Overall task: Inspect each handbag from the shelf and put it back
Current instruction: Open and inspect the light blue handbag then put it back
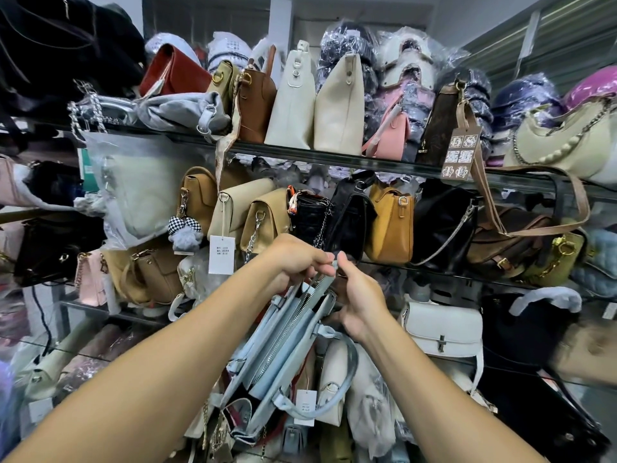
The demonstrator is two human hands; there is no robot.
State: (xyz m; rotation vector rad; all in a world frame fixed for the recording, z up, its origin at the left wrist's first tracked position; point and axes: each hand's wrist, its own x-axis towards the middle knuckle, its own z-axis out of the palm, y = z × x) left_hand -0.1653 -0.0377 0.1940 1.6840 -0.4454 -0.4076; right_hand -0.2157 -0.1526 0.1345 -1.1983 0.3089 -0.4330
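Reaching forward from the bottom of the frame, both bare forearms converge in front of the glass shelf (334, 158). The left hand (297, 259) is closed, fingers curled down over the top end of the light blue handbag (280, 349), pinching it near the zipper end. The right hand (360, 302) is closed on the same bag, thumb and forefinger pinching the zipper pull at the top while the remaining fingers wrap the bag's far edge. The light blue handbag hangs tilted between the hands, clear of the shelf and in front of the lower rows, its zippers exposed and one handle looping below. A white tag (305, 407) hangs near that handle; its print is too small to read. A brown patterned tag (459, 152) hangs from the upper shelf, emblems visible, no legible text
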